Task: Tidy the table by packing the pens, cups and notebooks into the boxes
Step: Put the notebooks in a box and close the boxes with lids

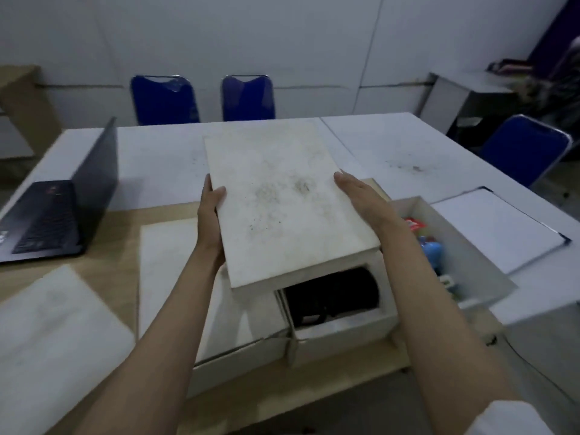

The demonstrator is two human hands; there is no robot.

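A white box lid (282,202), smudged on top, hangs over the middle white box (345,328), whose near part shows dark objects inside. My left hand (209,215) grips the lid's left edge, thumb on top. My right hand (361,196) lies against its right edge with fingers straight. To the right, an open white box (483,277) holds colourful items, red and blue. On the left, another white box (175,277) stands next to the middle one.
An open dark laptop (56,211) sits at the left. A white lid (50,340) lies at the near left, another flat white sheet or lid (499,227) at the right. Blue chairs (248,98) stand behind the table and at the right.
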